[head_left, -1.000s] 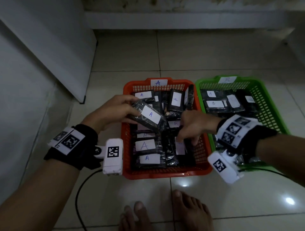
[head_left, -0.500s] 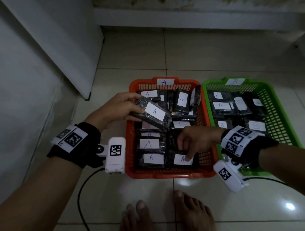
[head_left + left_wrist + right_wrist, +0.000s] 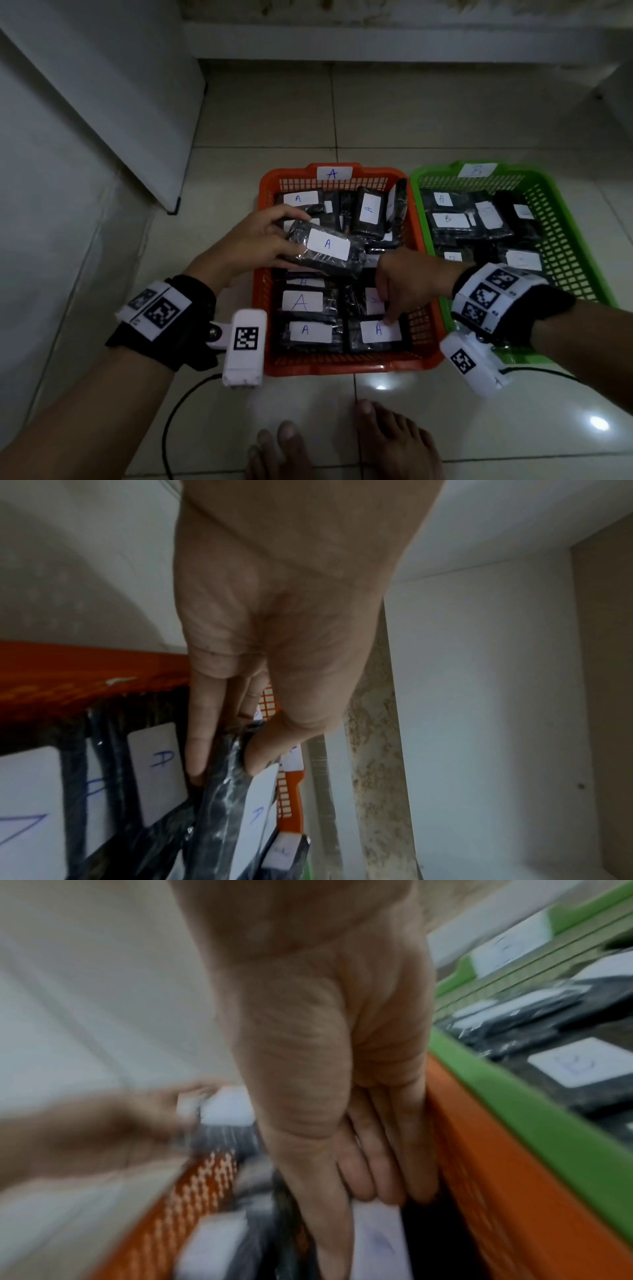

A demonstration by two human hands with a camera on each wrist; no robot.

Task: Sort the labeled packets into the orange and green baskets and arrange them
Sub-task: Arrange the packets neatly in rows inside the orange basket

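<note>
From the head view, the left hand point(image 3: 255, 240) gripped a black packet point(image 3: 325, 253) labelled A above the orange basket point(image 3: 342, 368), while the right hand point(image 3: 407, 284) reached down, fingers extended onto a near-right packet point(image 3: 376, 334). The green basket point(image 3: 582, 240) sat just right. Left wrist: thumb and fingers pinched the packet point(image 3: 222, 791). Right wrist, blurred: straight fingers point(image 3: 377, 1164) touched a white label.

Dim indoor light; bright glare spots on the glossy floor point(image 3: 599, 423). The right wrist view is motion-blurred; the head view bends at its edges.
</note>
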